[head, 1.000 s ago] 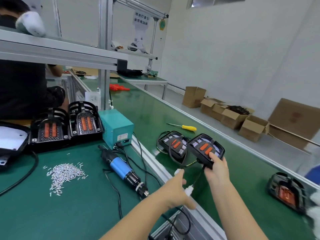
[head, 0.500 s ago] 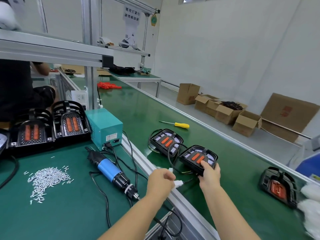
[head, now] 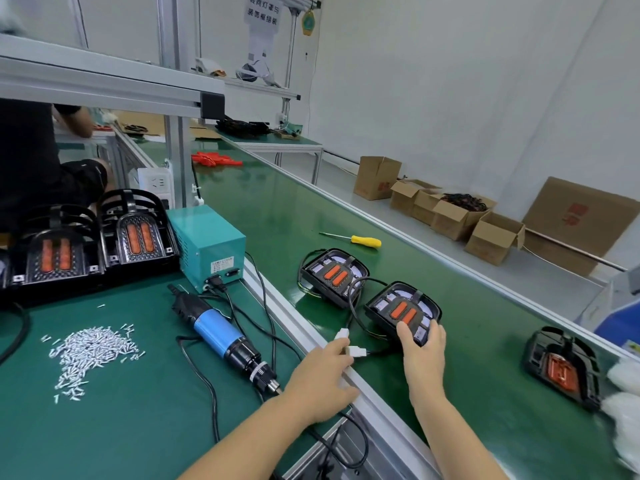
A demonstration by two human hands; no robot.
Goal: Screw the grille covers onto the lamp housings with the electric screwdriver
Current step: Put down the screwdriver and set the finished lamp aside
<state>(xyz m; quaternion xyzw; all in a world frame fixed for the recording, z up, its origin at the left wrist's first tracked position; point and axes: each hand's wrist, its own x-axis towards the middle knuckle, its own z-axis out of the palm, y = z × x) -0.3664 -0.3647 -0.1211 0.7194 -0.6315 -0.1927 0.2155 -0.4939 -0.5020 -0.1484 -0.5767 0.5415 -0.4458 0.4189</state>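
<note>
My right hand is gripping the near edge of a lamp that sits on the green conveyor belt, thumb on top, fingers curled round the rim. Left hand rests on the aluminium rail between belt and counter, fingers loosely curled round the lamp's cable with its white plug sticking out past my fingertips. A second white plug lies just beyond at 12 o'clock.

From the held lamp, a second lamp sits right next to it at 10 o'clock, black cables looping between the two. Further out at 12 o'clock there's a yellow-handled screwdriver lying on the belt. At 3 o'clock, well apart, a third lamp lies on the belt by something white and blurry I can't make out.

On the counter, the electric screwdriver with its blue body lies untouched at 9 o'clock from my left hand, tip pointing toward my wrist. Its cord runs to the teal power box behind it. Further left is a pile of small silver screws. Behind that, at the back of the counter, two lamps with grille covers stand side by side.

Cardboard boxes on the floor past the belt.
</note>
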